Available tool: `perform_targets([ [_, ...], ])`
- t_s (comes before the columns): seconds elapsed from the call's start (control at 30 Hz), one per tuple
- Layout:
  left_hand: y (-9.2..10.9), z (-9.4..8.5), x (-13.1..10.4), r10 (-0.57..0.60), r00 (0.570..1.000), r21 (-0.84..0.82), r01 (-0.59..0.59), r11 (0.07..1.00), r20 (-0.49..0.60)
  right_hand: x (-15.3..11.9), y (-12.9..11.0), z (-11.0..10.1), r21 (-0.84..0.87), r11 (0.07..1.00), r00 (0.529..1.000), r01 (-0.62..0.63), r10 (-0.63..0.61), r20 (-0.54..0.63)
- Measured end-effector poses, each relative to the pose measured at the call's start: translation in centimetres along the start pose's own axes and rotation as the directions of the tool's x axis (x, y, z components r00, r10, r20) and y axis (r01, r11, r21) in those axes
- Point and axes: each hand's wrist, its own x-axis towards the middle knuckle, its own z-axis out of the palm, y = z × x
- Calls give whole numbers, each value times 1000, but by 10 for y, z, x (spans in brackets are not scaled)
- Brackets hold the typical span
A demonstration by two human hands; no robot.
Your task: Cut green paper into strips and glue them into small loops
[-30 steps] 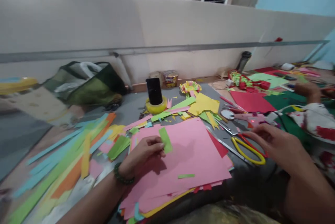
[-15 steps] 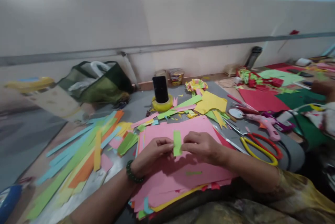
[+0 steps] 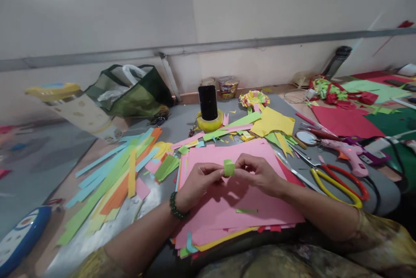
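A small green paper piece (image 3: pixel 229 168), now folded short, is pinched between both hands above a stack of pink paper (image 3: pixel 208 221). My left hand (image 3: pixel 203 182) grips its left edge with thumb and fingertips; a dark green bead bracelet (image 3: pixel 177 206) circles that wrist. On the right edge, my right hand (image 3: pixel 258 174) holds it the same way. A thin green strip (image 3: pixel 247 211) lies on the pink sheet below the hands.
Coloured paper strips (image 3: pixel 107 182) fan out at the left. Red and yellow scissors (image 3: pixel 338 187) and a pink glue gun (image 3: pixel 352 155) lie at the right. Behind stand a phone (image 3: pixel 208 103) on a yellow tape roll (image 3: pixel 209 121) and a green bag (image 3: pixel 130 91). A yellow star (image 3: pixel 273 122) lies nearby.
The green piece, a long upright rectangle before, has become about half as tall between my fingers. The view has shifted left and down; the other person's hand at the right is out of sight.
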Motion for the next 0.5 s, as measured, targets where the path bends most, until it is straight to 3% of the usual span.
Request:
perform_targets([
  [0.1, 1, 0, -2, 15, 1000, 73, -14, 997, -15, 2, -1, 1, 203, 940, 962, -273, 266, 63],
  [0.2, 1, 1, -3, 26, 1000, 110, -25, 994, -12, 5, -2, 1, 306, 862, 914, -405, 391, 106],
  [0.5, -2, 1, -2, 92, 996, 185, -89, 979, -7, 8, 0, 1, 374, 823, 902, -428, 414, 122],
])
